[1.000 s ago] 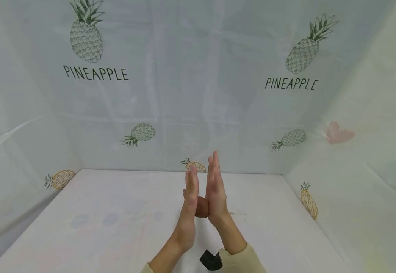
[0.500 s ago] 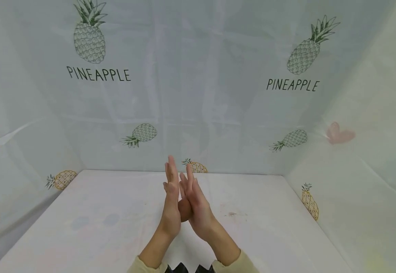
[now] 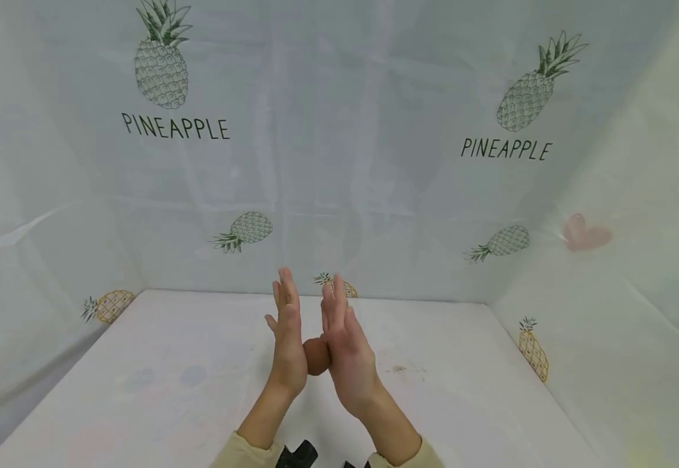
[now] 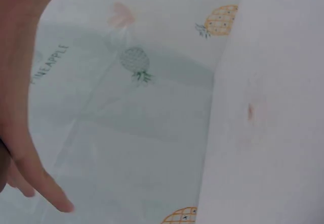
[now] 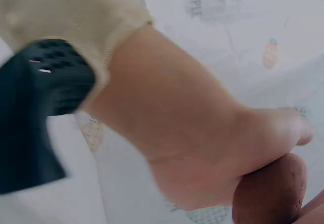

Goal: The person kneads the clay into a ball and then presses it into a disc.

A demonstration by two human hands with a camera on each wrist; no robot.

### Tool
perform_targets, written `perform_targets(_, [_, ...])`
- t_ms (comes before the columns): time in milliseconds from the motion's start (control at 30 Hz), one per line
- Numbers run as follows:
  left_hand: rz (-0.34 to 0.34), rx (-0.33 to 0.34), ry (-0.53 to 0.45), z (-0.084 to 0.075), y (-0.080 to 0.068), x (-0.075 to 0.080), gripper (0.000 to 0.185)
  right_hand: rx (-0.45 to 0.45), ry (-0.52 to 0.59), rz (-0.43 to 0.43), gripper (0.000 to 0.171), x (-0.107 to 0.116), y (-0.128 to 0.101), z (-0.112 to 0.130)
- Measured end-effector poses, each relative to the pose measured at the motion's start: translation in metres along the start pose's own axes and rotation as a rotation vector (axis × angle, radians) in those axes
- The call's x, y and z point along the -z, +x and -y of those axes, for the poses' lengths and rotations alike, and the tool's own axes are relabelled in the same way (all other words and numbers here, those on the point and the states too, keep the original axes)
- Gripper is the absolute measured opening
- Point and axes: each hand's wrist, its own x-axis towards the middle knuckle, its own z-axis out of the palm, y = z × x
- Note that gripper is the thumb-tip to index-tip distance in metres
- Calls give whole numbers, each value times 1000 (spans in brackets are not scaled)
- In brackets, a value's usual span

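Between our palms sits the brown lump (image 3: 316,355), some doughy or clay-like ball (can't say which), pressed from both sides above the white table (image 3: 140,390). Our left hand (image 3: 288,338) has its fingers straight and pointing up and away, flat against the lump's left side; our right hand (image 3: 342,344) does the same on the other side, fingers straight too. Neither hand curls around it, it's just sandwiched.

Compared with a second ago, the whole pair of hands has drifted left across the table, and the right hand, which stood higher than the left back then, now sits about level or a touch lower. Half a second ago the fingertips were nearly overlapping; now there's a visible gap between them up top. We read that as palms sliding against each other, so the lump is probably being rolled, and it looks rounder than flattened for now.

The right wrist view shows the lump (image 5: 271,191) tucked under the heel of the hand, next to a cream sleeve cuff (image 5: 76,16) and a black wrist strap (image 5: 35,113).

Containers: none anywhere, just the pineapple-print sheet (image 3: 339,130) walling the table in. The left wrist view shows only fingers and that sheet.
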Motion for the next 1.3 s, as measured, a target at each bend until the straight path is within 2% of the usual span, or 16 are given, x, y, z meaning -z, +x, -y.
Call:
perform_targets(200, [97, 34, 10, 3, -10, -19, 62, 79, 44, -92, 62, 13, 1, 3])
perform_targets(433, [221, 43, -182, -4, -22, -37, 57, 118, 17, -239, 63, 26, 5, 3])
perform_targets(600, [238, 47, -247, -15, -28, -41, 56, 159, -33, -337, 61, 34, 8, -2])
perform_targets(700, [231, 58, -279, -23, -30, -40, 57, 156, -56, -353, 61, 37, 10, -8])
perform_targets(800, [222, 52, -292, -29, -30, -36, 58, 120, -74, -314, 61, 38, 11, -14])
perform_targets(1000, [172, 10, -305, -33, -24, -23, 62, 37, -126, -143, 61, 26, 10, -22])
perform_targets(1167, [124, 13, -282, -29, -15, -11, 64, -15, -104, -30, 60, 12, 6, -23])
perform_targets(1300, [92, 3, -229, -22, -8, -4, 66, -43, -64, 5, 61, 3, 2, -18])
